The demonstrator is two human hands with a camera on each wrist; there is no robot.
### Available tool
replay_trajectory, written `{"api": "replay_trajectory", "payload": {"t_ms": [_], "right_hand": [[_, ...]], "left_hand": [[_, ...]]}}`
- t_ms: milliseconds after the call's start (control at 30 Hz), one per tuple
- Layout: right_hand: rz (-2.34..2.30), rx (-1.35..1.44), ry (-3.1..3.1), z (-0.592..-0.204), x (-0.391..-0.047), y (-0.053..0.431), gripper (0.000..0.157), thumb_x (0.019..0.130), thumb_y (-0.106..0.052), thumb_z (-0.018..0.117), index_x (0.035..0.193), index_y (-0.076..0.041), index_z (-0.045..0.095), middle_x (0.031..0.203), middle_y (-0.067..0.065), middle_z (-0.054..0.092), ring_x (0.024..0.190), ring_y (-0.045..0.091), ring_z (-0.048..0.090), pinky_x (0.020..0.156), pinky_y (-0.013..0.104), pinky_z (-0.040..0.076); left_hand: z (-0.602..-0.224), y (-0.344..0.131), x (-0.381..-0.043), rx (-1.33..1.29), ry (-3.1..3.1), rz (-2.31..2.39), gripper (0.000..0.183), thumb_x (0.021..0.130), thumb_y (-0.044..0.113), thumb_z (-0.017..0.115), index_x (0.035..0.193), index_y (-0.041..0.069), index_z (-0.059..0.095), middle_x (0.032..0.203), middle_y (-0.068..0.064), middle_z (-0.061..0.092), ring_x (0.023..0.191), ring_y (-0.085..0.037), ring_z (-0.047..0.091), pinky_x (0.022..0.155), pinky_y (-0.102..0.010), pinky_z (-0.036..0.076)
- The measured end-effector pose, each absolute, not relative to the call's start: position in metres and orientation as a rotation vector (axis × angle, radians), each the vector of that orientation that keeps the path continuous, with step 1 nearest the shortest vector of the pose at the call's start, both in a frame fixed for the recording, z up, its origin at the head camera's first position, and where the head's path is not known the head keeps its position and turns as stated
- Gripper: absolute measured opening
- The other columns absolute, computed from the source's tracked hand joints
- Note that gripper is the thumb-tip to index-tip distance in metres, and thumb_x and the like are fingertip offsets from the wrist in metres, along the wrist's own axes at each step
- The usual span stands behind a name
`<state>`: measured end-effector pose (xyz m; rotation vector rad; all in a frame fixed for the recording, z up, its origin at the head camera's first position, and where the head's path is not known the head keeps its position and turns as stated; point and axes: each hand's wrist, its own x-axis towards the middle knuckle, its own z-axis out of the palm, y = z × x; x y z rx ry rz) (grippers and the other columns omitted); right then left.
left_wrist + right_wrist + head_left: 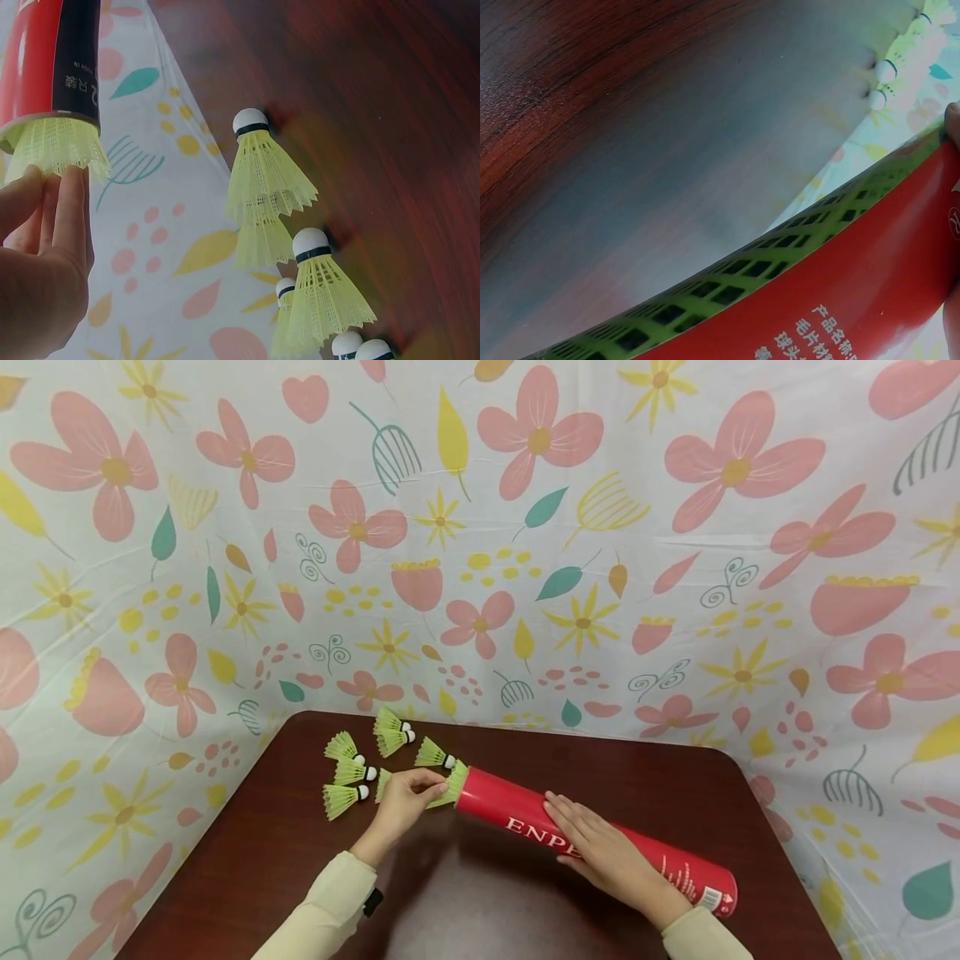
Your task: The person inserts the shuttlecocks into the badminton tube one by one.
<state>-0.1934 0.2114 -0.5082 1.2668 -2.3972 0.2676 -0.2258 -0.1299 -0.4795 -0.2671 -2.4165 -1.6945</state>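
Note:
A red cylindrical shuttlecock tube [502, 802] lies slanted across the right half of the table, its mouth facing left. My right hand [600, 852] holds it around the middle, fingers over the top and thumb on the near side. At the mouth, my left hand [405, 797] pinches the skirt edge of a yellow-green shuttlecock [60, 146] between thumb and fingers. Most of that skirt sticks out of the tube, while its cork end is hidden inside. Several loose shuttlecocks [343, 800] with white corks lie left of and beyond the left hand.
The dark brown table [637, 777] has rounded far corners. A flower-patterned cloth [480, 568] rises behind it and along both sides. Beyond the tube mouth, one loose shuttlecock [433, 754] lies close to it.

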Motion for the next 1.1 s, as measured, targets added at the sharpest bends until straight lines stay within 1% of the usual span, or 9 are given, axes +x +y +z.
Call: {"api": "replay_trajectory", "payload": {"t_ms": [33, 233, 333, 467, 600, 800, 867, 1000, 1100], "right_hand": [[0.263, 1.266, -2.406, -0.508, -0.1932, 0.211, 0.074, 0.097, -0.052, 0.042, 0.15, -0.002, 0.03, 0.152, 0.015, 0.034, 0.139, 0.026, 0.034, 0.116, 0.023, 0.008], [0.26, 1.263, -2.43, -0.5078, -0.1925, 0.2094, 0.075, 0.095, -0.051, 0.047, 0.15, -0.003, 0.029, 0.155, 0.012, 0.03, 0.14, 0.025, 0.032, 0.116, 0.023, 0.008], [0.257, 1.259, -2.438, -0.5081, -0.1924, 0.2091, 0.076, 0.095, -0.051, 0.048, 0.151, -0.003, 0.028, 0.155, 0.012, 0.029, 0.141, 0.024, 0.03, 0.116, 0.023, 0.007], [0.273, 1.259, -2.418, -0.509, -0.1932, 0.2087, 0.074, 0.097, -0.052, 0.043, 0.15, -0.003, 0.029, 0.155, 0.012, 0.03, 0.14, 0.025, 0.031, 0.116, 0.023, 0.008], [0.29, 1.256, -2.419, -0.5088, -0.1935, 0.2084, 0.074, 0.097, -0.053, 0.039, 0.15, -0.003, 0.029, 0.155, 0.012, 0.03, 0.14, 0.025, 0.031, 0.116, 0.023, 0.008], [0.259, 1.251, -2.456, -0.5078, -0.1926, 0.2067, 0.075, 0.096, -0.054, 0.04, 0.152, -0.005, 0.026, 0.156, 0.011, 0.028, 0.141, 0.023, 0.029, 0.116, 0.023, 0.007], [0.266, 1.26, -2.44, -0.5084, -0.1928, 0.2063, 0.075, 0.096, -0.053, 0.043, 0.151, -0.005, 0.027, 0.155, 0.012, 0.03, 0.14, 0.024, 0.031, 0.116, 0.023, 0.008], [0.286, 1.282, -2.388, -0.5093, -0.1939, 0.2054, 0.074, 0.096, -0.051, 0.045, 0.15, -0.003, 0.03, 0.152, 0.015, 0.034, 0.138, 0.027, 0.035, 0.116, 0.023, 0.009], [0.285, 1.294, -2.368, -0.5094, -0.1941, 0.2047, 0.072, 0.097, -0.051, 0.042, 0.149, -0.001, 0.032, 0.152, 0.015, 0.034, 0.137, 0.027, 0.036, 0.116, 0.023, 0.009]], "left_hand": [[-0.4797, -0.1293, -0.2257, -0.277, -2.419, -1.692, 0.008, 0.082, 0.011, 0.076, 0.086, 0.005, 0.075, 0.083, -0.006, 0.073, 0.073, -0.014, 0.065, 0.06, -0.022, 0.048], [-0.4811, -0.1248, -0.2257, -0.298, -2.432, -1.713, 0.005, 0.083, 0.009, 0.075, 0.085, 0.005, 0.075, 0.085, -0.006, 0.073, 0.074, -0.014, 0.064, 0.058, -0.021, 0.047], [-0.4811, -0.1241, -0.2256, -0.299, -2.423, -1.747, 0.004, 0.083, 0.009, 0.076, 0.086, 0.006, 0.076, 0.086, -0.008, 0.073, 0.075, -0.017, 0.064, 0.058, -0.021, 0.047], [-0.4803, -0.1237, -0.2264, -0.323, -2.412, -1.811, 0.005, 0.083, 0.01, 0.076, 0.086, 0.006, 0.076, 0.085, -0.009, 0.073, 0.074, -0.016, 0.065, 0.059, -0.024, 0.05], [-0.4795, -0.1239, -0.2274, -0.34, -2.43, -1.847, 0.006, 0.084, 0.009, 0.075, 0.087, 0.005, 0.076, 0.082, -0.007, 0.073, 0.072, -0.011, 0.064, 0.062, -0.027, 0.054], [-0.4788, -0.1256, -0.2285, -0.327, -2.451, -1.917, 0.006, 0.084, 0.005, 0.074, 0.088, 0.001, 0.075, 0.083, -0.009, 0.072, 0.075, -0.017, 0.066, 0.063, -0.024, 0.054], [-0.4788, -0.1257, -0.2291, -0.328, -2.458, -1.933, 0.007, 0.084, 0.004, 0.074, 0.088, 0.0, 0.075, 0.084, -0.01, 0.072, 0.074, -0.017, 0.065, 0.065, -0.029, 0.056], [-0.4794, -0.1255, -0.2298, -0.328, -2.474, -1.975, 0.007, 0.083, 0.002, 0.073, 0.088, -0.002, 0.075, 0.086, -0.011, 0.072, 0.074, -0.012, 0.063, 0.071, -0.041, 0.057], [-0.4793, -0.1265, -0.2307, -0.349, -2.481, -2.046, 0.01, 0.084, 0.001, 0.072, 0.091, -0.006, 0.074, 0.087, -0.011, 0.072, 0.075, -0.011, 0.064, 0.076, -0.046, 0.056]]}}
